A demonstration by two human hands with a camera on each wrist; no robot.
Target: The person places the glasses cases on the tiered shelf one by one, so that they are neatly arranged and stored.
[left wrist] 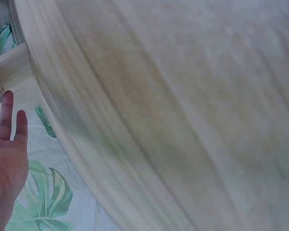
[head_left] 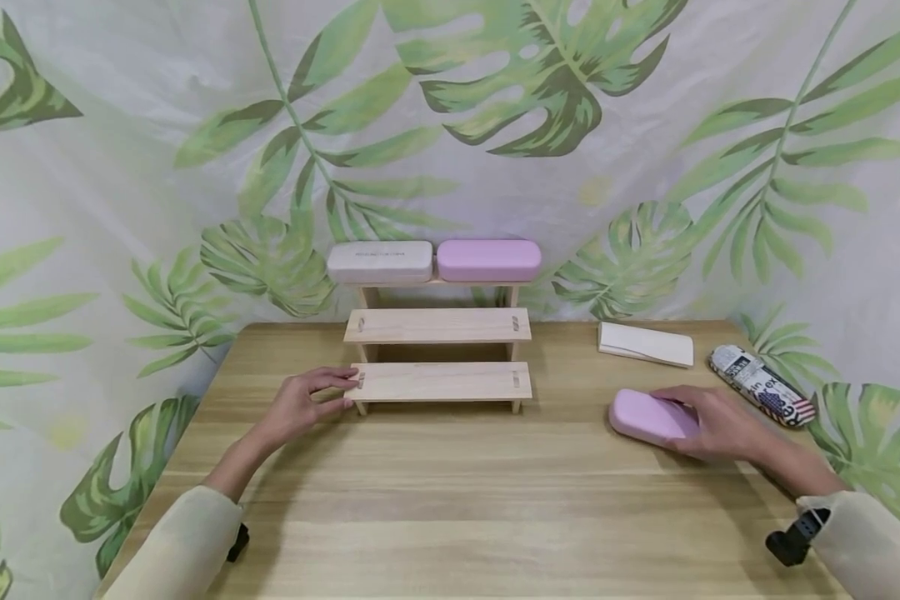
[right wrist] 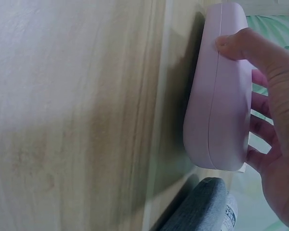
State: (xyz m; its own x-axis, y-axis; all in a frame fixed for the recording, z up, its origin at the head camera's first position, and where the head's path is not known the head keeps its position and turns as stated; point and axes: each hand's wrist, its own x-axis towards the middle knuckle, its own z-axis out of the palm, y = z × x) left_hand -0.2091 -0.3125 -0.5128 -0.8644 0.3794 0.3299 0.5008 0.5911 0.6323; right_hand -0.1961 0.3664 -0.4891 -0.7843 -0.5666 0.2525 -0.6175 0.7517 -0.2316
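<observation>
On the right side of the table, my right hand [head_left: 723, 425] grips a pink glasses case [head_left: 648, 417]. The right wrist view shows the thumb on the near side of this case [right wrist: 216, 101] and the fingers behind it. My left hand [head_left: 300, 408] touches the left end of the lowest step of a three-tier wooden stand [head_left: 438, 382], its fingers [left wrist: 5, 120] fairly straight in the left wrist view. On the stand's top tier, a light grey glasses case [head_left: 380, 262] sits beside another pink glasses case [head_left: 489, 261]. The two lower tiers are bare.
A patterned case with lettering [head_left: 761, 386] lies at the table's right edge, behind my right hand. Farther back is a flat white folded item [head_left: 645, 344]. A leaf-print cloth [head_left: 645, 167] hangs behind the wooden table [head_left: 450, 500].
</observation>
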